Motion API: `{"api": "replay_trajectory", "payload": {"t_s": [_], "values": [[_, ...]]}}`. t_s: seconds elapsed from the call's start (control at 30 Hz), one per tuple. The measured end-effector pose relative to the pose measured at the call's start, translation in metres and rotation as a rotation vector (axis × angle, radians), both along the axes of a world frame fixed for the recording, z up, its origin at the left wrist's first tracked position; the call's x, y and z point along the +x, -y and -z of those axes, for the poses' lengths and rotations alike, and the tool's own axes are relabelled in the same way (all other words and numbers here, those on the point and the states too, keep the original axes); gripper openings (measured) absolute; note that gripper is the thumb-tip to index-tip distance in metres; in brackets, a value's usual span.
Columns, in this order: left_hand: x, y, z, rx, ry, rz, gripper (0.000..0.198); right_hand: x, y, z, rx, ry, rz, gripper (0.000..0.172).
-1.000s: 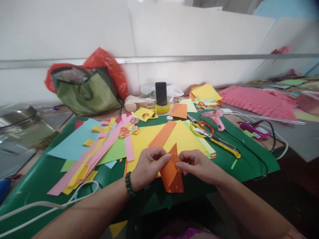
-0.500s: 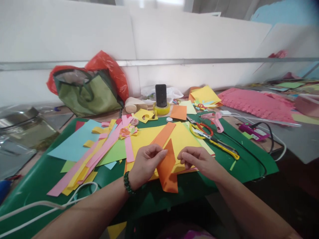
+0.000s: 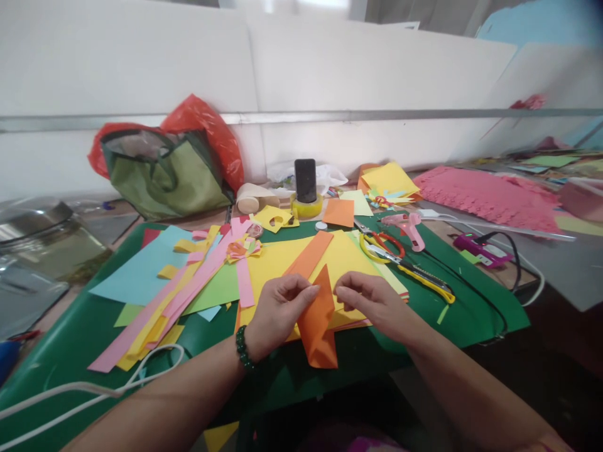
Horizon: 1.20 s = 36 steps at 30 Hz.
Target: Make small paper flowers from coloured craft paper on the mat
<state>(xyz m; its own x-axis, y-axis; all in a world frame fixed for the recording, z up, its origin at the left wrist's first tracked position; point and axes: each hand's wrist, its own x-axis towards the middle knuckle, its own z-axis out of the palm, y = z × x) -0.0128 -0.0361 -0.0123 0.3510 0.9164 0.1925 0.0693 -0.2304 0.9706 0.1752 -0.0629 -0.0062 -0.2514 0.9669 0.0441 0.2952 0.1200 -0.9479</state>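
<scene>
A folded orange paper (image 3: 318, 323) stands between my two hands above the green mat (image 3: 70, 339). My left hand (image 3: 277, 312), with a dark bead bracelet on its wrist, pinches the paper's left edge near the top. My right hand (image 3: 372, 302) has its fingers pinched together at the paper's right edge; whether it grips the paper is hard to tell. Under both hands lie yellow sheets (image 3: 346, 257) and an orange strip (image 3: 308, 254).
Pink and yellow strips (image 3: 188, 289) and a light blue sheet (image 3: 141, 270) lie left. Scissors (image 3: 377, 245), a yellow knife (image 3: 426, 277), a pink glue gun (image 3: 407, 225) and cables lie right. A phone (image 3: 305, 180) on a tape roll and a green-red bag (image 3: 164, 160) stand behind. A white cord (image 3: 94, 389) runs near left.
The orange paper has turned and shifted left, leaning more toward my left hand. My right hand let go around half a second ago and has come back to the paper's edge.
</scene>
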Motion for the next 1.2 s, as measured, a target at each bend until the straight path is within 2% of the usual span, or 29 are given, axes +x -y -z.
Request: {"api": "replay_trajectory", "payload": {"t_s": [0.13,0.3,0.43,0.5,0.57,0.63,0.73,0.83,0.93,1.03,1.1,1.2], "values": [[0.001,0.005,0.000,0.020,-0.062,0.071,0.036,-0.009,-0.009,-0.007,0.072,-0.037,0.062,0.027],[0.002,0.007,-0.003,0.026,-0.078,0.110,0.034,-0.008,-0.020,-0.006,0.017,-0.241,0.066,0.021],[0.001,0.005,-0.003,0.013,-0.077,0.106,0.033,-0.002,-0.022,-0.006,0.042,-0.394,0.216,0.024],[0.000,0.004,-0.001,0.010,-0.037,0.045,0.032,-0.002,-0.018,-0.008,0.059,-0.353,0.201,0.024],[0.000,0.002,0.000,0.010,0.022,-0.026,0.029,-0.005,-0.011,-0.011,0.062,-0.208,0.100,0.027],[-0.001,0.001,0.001,0.027,0.074,-0.071,0.027,-0.008,-0.004,-0.011,0.097,-0.047,0.040,0.020],[-0.001,0.000,0.001,0.082,0.111,-0.088,0.022,-0.009,-0.001,-0.011,0.276,0.130,0.069,0.017],[-0.003,-0.001,0.000,0.203,0.088,-0.095,0.014,-0.006,-0.004,-0.016,0.648,0.341,0.060,0.013],[-0.010,0.000,-0.001,0.538,0.015,-0.096,0.010,-0.003,-0.003,-0.029,1.082,0.619,-0.038,0.018],[-0.017,0.001,-0.002,0.924,-0.070,-0.182,0.028,0.002,0.004,-0.049,1.416,0.734,-0.083,0.022],[-0.020,0.002,-0.002,1.065,-0.115,-0.278,0.049,0.004,0.009,-0.061,1.517,0.716,-0.055,0.023],[-0.019,0.002,-0.002,1.114,-0.159,-0.353,0.067,0.005,0.010,-0.071,1.398,0.785,-0.025,0.026]]}}
